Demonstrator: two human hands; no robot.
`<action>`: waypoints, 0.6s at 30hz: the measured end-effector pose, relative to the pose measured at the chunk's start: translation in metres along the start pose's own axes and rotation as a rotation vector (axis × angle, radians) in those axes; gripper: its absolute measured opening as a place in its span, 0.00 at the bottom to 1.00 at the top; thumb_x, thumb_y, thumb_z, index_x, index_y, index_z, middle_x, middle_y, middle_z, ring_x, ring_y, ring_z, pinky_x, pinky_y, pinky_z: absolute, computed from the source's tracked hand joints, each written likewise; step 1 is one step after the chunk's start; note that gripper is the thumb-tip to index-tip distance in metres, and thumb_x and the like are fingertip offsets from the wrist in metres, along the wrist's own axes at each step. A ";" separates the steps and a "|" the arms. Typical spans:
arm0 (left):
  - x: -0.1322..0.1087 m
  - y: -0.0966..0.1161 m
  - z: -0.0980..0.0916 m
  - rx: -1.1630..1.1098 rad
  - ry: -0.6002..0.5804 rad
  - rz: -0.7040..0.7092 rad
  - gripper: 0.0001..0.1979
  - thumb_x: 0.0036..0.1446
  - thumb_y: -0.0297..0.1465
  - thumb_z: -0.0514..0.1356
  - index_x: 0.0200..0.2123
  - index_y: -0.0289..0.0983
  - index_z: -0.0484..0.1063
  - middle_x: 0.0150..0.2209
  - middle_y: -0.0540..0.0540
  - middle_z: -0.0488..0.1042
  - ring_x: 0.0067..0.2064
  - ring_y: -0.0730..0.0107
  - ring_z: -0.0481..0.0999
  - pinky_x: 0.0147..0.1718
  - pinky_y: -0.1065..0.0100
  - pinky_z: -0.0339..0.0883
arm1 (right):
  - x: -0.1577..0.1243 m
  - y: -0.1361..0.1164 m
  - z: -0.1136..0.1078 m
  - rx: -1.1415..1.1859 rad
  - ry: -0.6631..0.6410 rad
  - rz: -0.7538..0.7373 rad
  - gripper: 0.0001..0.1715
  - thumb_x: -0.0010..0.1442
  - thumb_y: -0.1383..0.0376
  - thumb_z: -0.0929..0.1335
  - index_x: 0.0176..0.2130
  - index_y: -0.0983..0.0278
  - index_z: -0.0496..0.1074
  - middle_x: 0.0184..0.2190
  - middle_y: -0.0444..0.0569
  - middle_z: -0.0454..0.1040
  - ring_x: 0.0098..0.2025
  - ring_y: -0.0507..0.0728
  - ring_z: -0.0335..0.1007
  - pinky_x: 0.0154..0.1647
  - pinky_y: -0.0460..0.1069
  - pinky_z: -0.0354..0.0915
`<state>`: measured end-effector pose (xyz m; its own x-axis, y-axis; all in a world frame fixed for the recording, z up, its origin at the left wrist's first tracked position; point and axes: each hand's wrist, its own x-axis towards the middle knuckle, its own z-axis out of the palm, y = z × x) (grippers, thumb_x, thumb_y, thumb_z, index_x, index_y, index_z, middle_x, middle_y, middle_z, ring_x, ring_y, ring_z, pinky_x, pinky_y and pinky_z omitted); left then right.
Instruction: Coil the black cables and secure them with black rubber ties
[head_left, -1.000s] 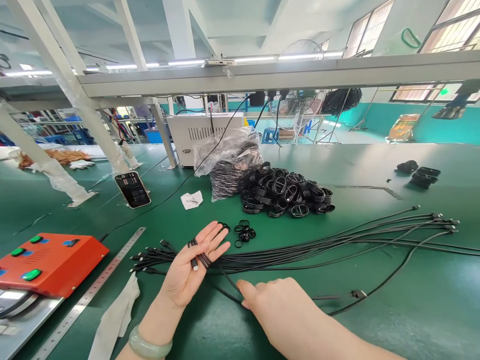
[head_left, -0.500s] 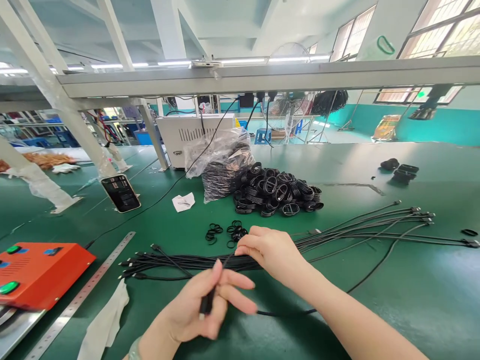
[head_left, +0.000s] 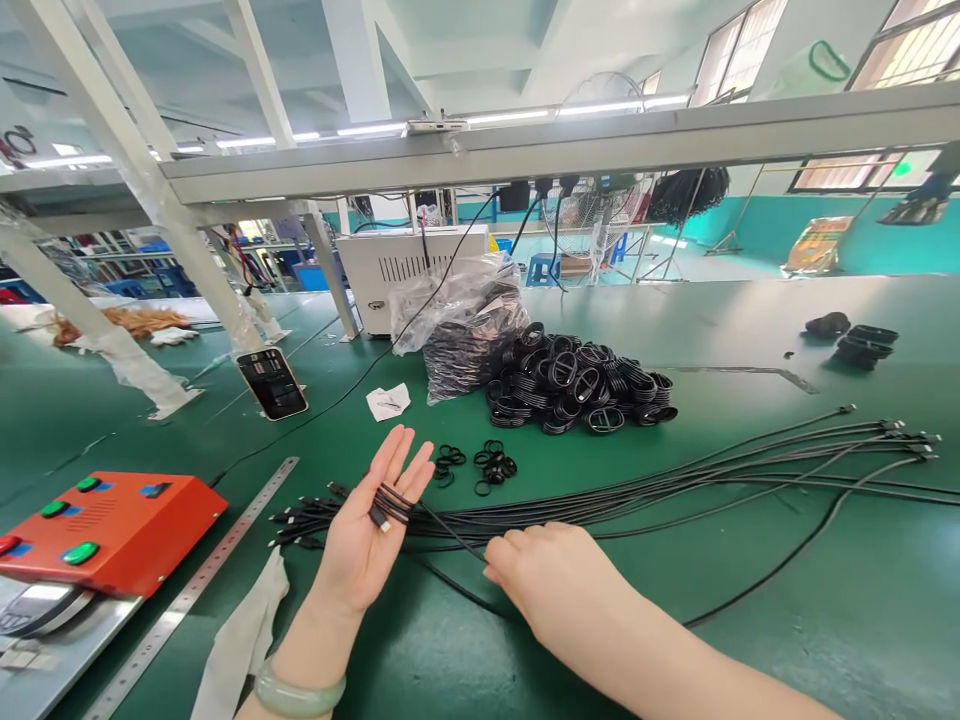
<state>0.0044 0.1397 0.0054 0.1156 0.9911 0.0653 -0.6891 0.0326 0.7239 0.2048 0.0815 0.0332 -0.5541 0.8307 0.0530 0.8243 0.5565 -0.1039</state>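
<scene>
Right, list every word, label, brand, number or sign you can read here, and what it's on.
No text can be read.
Metal ruler: any markings too small to read.
Phone: screen too small and blurred to read.
Orange box: any lettering too blurred to read.

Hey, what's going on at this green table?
A person is handling a black cable with bare hands. It is looped around the fingers of the open left hand, while the right hand grips a stretch of it. More black cables lie across the green tabletop, with small black rings and a heap of black loops beyond them.
</scene>
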 end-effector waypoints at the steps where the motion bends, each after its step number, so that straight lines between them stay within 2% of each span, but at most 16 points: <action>1: -0.003 -0.005 0.005 0.096 0.020 -0.005 0.21 0.66 0.32 0.50 0.62 0.42 0.62 0.68 0.50 0.53 0.65 0.58 0.58 0.62 0.63 0.57 | -0.004 -0.002 -0.002 0.008 0.015 -0.036 0.09 0.62 0.71 0.64 0.29 0.63 0.64 0.26 0.47 0.75 0.28 0.56 0.72 0.27 0.48 0.51; 3: -0.010 -0.014 0.014 0.283 -0.005 -0.055 0.21 0.63 0.32 0.56 0.59 0.45 0.66 0.67 0.52 0.56 0.66 0.60 0.56 0.62 0.66 0.55 | -0.008 -0.003 -0.008 0.044 0.065 -0.083 0.09 0.63 0.72 0.62 0.30 0.63 0.64 0.27 0.47 0.74 0.28 0.55 0.70 0.30 0.49 0.52; 5: -0.018 -0.021 0.021 0.428 -0.112 -0.160 0.19 0.60 0.32 0.60 0.55 0.43 0.71 0.62 0.47 0.67 0.63 0.60 0.63 0.59 0.68 0.58 | -0.007 0.001 -0.013 0.122 0.124 -0.088 0.10 0.64 0.72 0.60 0.32 0.64 0.64 0.28 0.47 0.73 0.30 0.55 0.69 0.32 0.49 0.53; 6: -0.022 -0.024 0.024 0.467 -0.172 -0.225 0.16 0.60 0.33 0.60 0.52 0.41 0.74 0.56 0.44 0.74 0.58 0.60 0.70 0.54 0.69 0.63 | -0.004 0.005 -0.015 0.171 0.150 -0.066 0.10 0.65 0.72 0.59 0.32 0.63 0.63 0.29 0.47 0.73 0.30 0.54 0.69 0.33 0.49 0.53; 8: -0.028 -0.027 0.026 0.448 -0.258 -0.360 0.15 0.62 0.38 0.56 0.42 0.36 0.79 0.38 0.40 0.83 0.38 0.64 0.81 0.36 0.70 0.71 | 0.005 0.013 -0.014 0.282 0.186 0.014 0.12 0.67 0.70 0.58 0.32 0.63 0.63 0.28 0.45 0.72 0.29 0.53 0.67 0.35 0.48 0.54; 9: -0.030 -0.027 0.025 0.393 -0.276 -0.414 0.18 0.63 0.40 0.54 0.37 0.34 0.79 0.28 0.41 0.82 0.27 0.68 0.80 0.26 0.73 0.69 | 0.011 0.017 -0.012 0.346 0.191 0.050 0.13 0.68 0.68 0.57 0.32 0.63 0.63 0.27 0.44 0.72 0.29 0.52 0.66 0.35 0.48 0.55; 11: -0.030 -0.026 0.021 0.266 -0.267 -0.463 0.23 0.64 0.44 0.50 0.30 0.34 0.77 0.13 0.50 0.72 0.12 0.79 0.65 0.14 0.76 0.56 | 0.019 0.022 -0.005 0.491 0.163 0.086 0.16 0.70 0.64 0.56 0.31 0.62 0.62 0.27 0.43 0.71 0.29 0.52 0.66 0.36 0.48 0.57; 14: -0.027 -0.022 0.014 0.145 -0.260 -0.466 0.21 0.64 0.42 0.53 0.33 0.32 0.78 0.07 0.59 0.56 0.08 0.84 0.50 0.11 0.78 0.46 | 0.025 0.022 0.007 0.809 0.027 0.028 0.18 0.71 0.62 0.53 0.33 0.62 0.64 0.29 0.44 0.73 0.33 0.52 0.69 0.37 0.47 0.61; 16: -0.025 -0.020 0.012 0.080 -0.274 -0.511 0.20 0.64 0.40 0.54 0.37 0.30 0.78 0.08 0.60 0.53 0.09 0.85 0.47 0.11 0.78 0.45 | 0.025 0.021 0.012 1.033 -0.094 -0.013 0.19 0.71 0.61 0.52 0.38 0.62 0.65 0.30 0.45 0.74 0.32 0.52 0.71 0.36 0.46 0.63; 18: -0.024 -0.020 0.012 0.023 -0.253 -0.550 0.18 0.64 0.38 0.55 0.37 0.28 0.78 0.09 0.60 0.53 0.09 0.85 0.48 0.11 0.79 0.45 | 0.024 0.022 0.012 1.166 -0.225 -0.032 0.20 0.71 0.57 0.51 0.42 0.64 0.65 0.27 0.46 0.74 0.27 0.51 0.70 0.32 0.46 0.64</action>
<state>0.0239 0.1140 -0.0021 0.6191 0.7680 -0.1639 -0.4642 0.5263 0.7124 0.2080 0.1137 0.0202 -0.6761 0.7311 -0.0914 0.2710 0.1315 -0.9535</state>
